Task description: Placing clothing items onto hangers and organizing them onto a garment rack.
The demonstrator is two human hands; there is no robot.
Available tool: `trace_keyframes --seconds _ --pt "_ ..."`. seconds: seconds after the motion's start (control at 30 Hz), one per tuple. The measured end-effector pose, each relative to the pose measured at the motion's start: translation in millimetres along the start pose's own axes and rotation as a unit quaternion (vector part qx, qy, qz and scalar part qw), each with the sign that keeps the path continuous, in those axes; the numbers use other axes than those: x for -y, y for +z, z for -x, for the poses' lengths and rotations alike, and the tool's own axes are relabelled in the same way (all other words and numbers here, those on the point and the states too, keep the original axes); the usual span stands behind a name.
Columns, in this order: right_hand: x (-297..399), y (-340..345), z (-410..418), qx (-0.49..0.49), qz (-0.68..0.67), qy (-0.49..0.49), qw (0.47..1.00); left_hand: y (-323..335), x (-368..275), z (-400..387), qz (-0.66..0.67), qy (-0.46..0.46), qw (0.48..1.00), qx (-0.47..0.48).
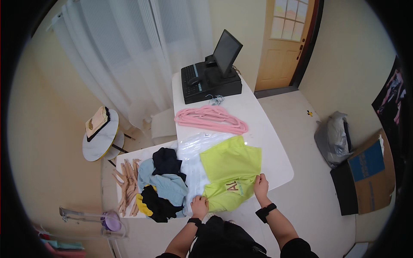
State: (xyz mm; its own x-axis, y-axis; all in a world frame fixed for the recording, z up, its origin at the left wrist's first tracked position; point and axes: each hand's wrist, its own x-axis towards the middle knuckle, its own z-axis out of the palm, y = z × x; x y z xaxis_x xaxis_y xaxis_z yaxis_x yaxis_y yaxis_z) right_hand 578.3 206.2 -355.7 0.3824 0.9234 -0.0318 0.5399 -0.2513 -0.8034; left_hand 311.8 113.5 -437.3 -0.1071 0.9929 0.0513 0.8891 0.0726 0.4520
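Observation:
A lime-green T-shirt [230, 161] with a printed design on its lower part lies on the white table in front of me, its near part bunched. My left hand [199, 206] is at its lower left edge, fingers bent on the fabric. At the right edge my right hand [261, 185] pinches the shirt between thumb and fingers. Clear plastic bags [193, 151] lie left of the shirt and partly under it. Farther left is a pile of clothes: a navy garment [166, 161], a light blue garment [167, 187] and a black and yellow garment [159, 203].
Pink hangers [211, 119] lie beyond the shirt, before a black cash register [211, 77]. Wooden hangers [128, 187] rest at the table's left end. A small round table [111, 142] holds folded clothes. On the right floor stand a grey plastic bag [335, 138] and a cardboard box [371, 180].

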Motion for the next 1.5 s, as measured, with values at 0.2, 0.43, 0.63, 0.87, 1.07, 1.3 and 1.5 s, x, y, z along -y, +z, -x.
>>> trace_keyframes --seconds 0.2,0.43,0.63,0.87,1.07,1.3,1.5 --pt "-38 -2 2 0.060 0.139 0.139 0.979 5 -9 -18 0.086 0.071 0.991 -0.067" --pt "35 41 24 0.089 0.145 -0.242 0.955 9 9 -43 0.536 -0.139 0.799 0.235" --pt "63 99 26 0.192 0.342 -0.362 0.846 -19 0 -50 0.681 -0.239 0.658 0.214" --pt "47 100 -34 0.066 0.298 -0.191 0.933 -61 -15 -57 0.361 -0.017 0.925 0.115" --pt "52 2 -113 -0.223 0.031 0.018 0.974 -112 -32 -67 0.239 0.010 0.971 -0.009" --pt "3 -61 -119 -0.043 0.279 0.082 0.956 -136 -67 -84 0.281 0.064 0.920 -0.266" --pt "89 -14 -101 0.231 0.012 -0.392 0.890 -146 -110 -90 0.330 0.100 0.922 -0.175"
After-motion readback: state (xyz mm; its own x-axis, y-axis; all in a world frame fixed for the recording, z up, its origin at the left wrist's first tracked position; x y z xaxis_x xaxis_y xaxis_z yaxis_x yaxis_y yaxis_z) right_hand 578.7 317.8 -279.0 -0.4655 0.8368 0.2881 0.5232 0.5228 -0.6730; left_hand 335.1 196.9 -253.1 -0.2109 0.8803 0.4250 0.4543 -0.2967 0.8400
